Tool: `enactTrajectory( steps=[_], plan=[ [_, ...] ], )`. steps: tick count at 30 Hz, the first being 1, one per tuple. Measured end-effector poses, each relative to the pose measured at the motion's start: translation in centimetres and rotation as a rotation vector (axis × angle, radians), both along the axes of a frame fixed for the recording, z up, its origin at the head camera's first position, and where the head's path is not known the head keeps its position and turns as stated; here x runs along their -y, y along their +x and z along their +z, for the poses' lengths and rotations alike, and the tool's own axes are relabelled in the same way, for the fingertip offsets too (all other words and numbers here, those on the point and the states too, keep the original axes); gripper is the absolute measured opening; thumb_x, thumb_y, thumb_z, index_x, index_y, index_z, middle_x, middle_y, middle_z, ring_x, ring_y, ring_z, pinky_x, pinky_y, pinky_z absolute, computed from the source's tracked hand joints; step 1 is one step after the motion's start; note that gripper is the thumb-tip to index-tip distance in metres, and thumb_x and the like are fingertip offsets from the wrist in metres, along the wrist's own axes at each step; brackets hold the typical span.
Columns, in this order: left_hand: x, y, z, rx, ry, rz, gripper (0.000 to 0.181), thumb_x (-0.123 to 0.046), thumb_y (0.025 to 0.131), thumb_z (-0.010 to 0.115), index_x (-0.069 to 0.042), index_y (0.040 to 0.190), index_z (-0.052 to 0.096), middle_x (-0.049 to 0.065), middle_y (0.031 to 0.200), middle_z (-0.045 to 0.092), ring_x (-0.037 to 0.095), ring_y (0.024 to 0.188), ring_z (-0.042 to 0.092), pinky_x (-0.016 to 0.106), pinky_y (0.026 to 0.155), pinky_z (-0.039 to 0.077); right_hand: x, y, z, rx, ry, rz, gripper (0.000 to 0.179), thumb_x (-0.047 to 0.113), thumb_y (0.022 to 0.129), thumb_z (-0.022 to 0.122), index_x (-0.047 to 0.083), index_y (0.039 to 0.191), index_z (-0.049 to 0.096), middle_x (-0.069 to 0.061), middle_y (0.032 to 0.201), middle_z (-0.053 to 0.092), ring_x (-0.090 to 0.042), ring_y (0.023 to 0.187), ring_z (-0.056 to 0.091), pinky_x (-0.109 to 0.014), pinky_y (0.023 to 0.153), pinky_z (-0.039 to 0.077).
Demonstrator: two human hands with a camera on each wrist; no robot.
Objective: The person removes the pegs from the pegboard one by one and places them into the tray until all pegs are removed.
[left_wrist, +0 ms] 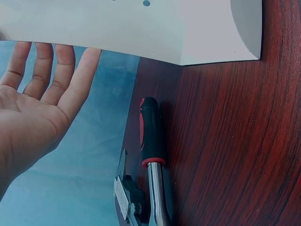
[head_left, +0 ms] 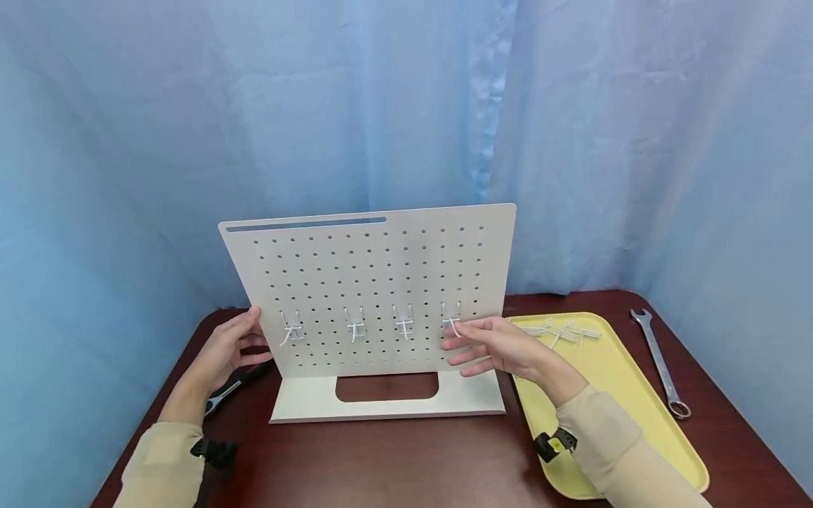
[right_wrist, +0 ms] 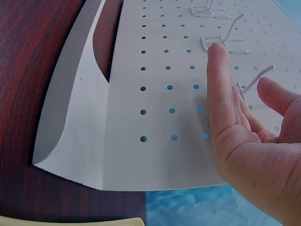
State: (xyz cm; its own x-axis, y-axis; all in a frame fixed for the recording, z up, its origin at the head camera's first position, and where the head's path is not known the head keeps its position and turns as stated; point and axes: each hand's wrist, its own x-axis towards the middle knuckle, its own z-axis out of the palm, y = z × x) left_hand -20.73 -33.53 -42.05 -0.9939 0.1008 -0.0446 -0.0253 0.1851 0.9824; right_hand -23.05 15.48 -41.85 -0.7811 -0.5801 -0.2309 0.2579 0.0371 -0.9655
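Observation:
A white pegboard (head_left: 396, 355) stands tilted on its own base, with several white wire hooks (head_left: 356, 328) in a row across its lower half. My left hand (head_left: 225, 349) holds the board's left edge, thumb at the front. In the left wrist view its fingers (left_wrist: 63, 70) reach behind the board. At the rightmost hook (right_wrist: 256, 79) is my right hand (head_left: 492, 347), fingers extended and spread, the thumb and index finger beside the prong. In the right wrist view the prong's tip sticks out bare near the thumb; firm contact cannot be made out.
Right of the board lies a yellow tray (head_left: 610, 395) with several loose white hooks (head_left: 565, 331). A combination wrench (head_left: 660, 363) lies beyond it. Left of the board are a tool with a black and red handle (left_wrist: 153, 129) and another black and metal tool (left_wrist: 129, 197). Blue curtains surround the table.

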Motion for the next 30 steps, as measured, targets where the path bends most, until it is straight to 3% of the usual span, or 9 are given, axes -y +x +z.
enactTrajectory(
  steps=[13,30],
  plan=[
    [-0.2,-0.15,-0.04,0.008,0.001,0.01,0.048,-0.051,0.105,0.049,-0.011,0.128,0.06,0.009,0.109,0.063,0.024,0.096,0.067,0.051,0.086,0.058,0.33,0.07,0.43,-0.008,-0.021,0.007,0.051,0.03,0.106,0.057,-0.01,0.137,0.051,-0.022,0.129,0.065,-0.029,0.106,0.07,-0.047,0.087,0.059],
    [-0.07,-0.06,0.13,0.003,0.009,0.002,0.045,-0.049,0.106,0.048,-0.011,0.127,0.06,0.009,0.109,0.063,0.023,0.096,0.067,0.05,0.085,0.059,0.53,0.08,0.61,-0.004,-0.025,-0.002,0.051,0.03,0.106,0.057,-0.009,0.138,0.051,-0.029,0.135,0.059,-0.029,0.104,0.071,-0.047,0.087,0.059]
  ],
)
